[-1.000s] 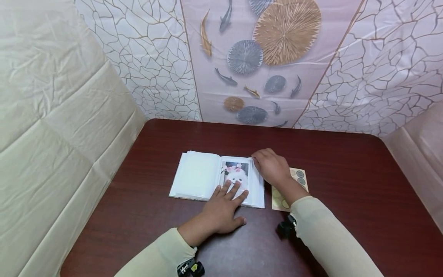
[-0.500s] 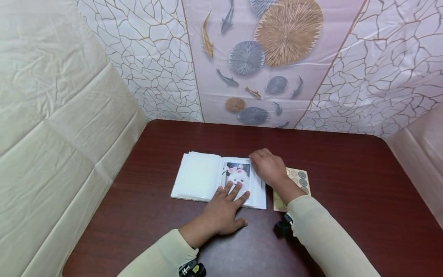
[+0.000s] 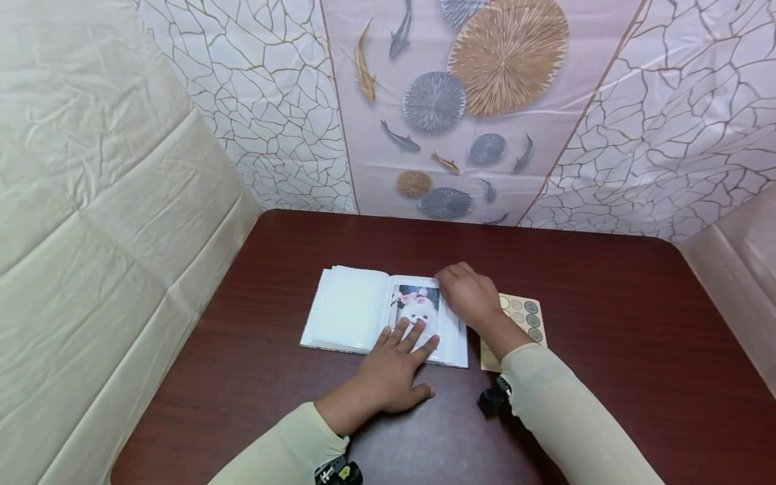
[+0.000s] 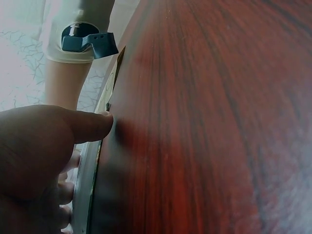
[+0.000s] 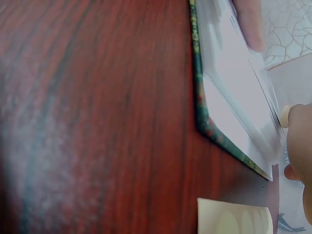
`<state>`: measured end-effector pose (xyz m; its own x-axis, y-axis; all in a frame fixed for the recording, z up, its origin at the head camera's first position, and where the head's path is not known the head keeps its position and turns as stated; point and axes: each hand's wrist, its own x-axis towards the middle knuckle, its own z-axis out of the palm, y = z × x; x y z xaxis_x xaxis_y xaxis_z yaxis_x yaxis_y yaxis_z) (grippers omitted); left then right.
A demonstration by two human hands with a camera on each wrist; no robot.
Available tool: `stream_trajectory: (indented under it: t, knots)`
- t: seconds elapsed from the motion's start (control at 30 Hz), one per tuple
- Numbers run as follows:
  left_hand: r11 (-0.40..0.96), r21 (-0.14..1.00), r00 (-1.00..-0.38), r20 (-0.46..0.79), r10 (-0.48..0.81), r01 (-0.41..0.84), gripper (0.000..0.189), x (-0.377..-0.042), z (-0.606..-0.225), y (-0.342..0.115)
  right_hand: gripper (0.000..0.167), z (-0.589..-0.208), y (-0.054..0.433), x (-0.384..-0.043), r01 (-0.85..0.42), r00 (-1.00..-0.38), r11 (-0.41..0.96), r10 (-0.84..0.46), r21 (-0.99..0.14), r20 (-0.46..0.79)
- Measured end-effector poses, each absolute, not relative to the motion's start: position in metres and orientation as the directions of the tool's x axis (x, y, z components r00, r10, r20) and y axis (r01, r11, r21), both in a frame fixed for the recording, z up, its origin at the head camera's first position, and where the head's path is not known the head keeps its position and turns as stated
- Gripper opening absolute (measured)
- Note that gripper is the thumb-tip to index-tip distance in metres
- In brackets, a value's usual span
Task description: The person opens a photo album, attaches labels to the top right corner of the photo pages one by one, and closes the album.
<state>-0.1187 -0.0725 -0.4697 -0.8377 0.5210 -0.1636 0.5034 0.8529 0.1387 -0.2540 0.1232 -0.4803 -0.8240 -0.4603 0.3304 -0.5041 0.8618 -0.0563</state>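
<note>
A photo album (image 3: 351, 306) lies spread on the table, its left page white. On the right page a photo (image 3: 418, 304) of a fluffy white animal with pink flowers sits in a clear sleeve. My left hand (image 3: 391, 374) rests with spread fingers over the photo's lower part, thumb out on the table. At the far right corner of that page, my right hand (image 3: 467, 293) pinches the page edge with curled fingers. The right wrist view shows the fingers (image 5: 300, 141) at the corner of the lifted pages, above the album's dark patterned cover (image 5: 202, 109).
A yellowish sheet with round coin-like stickers (image 3: 532, 316) lies right of the album, partly under my right forearm. The dark red wooden table (image 3: 606, 337) meets a patterned cloth backdrop (image 3: 291, 135) behind. Pale fabric (image 3: 91, 269) hangs along the left side.
My right hand has shifted slightly left along the page's far corner. My left hand stays on the photo, and the whole view has drifted a little.
</note>
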Motion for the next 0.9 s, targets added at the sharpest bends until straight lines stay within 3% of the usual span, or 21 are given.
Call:
stream_trajectory:
  t: [0.9]
  knots:
    - [0.856,0.133,-0.841,-0.159,0.517,0.500,0.081,-0.1180,-0.4702,-0.0727,0.021,-0.4767,0.1200,-0.2493,-0.541,-0.819,0.840,-0.537,0.037,0.203]
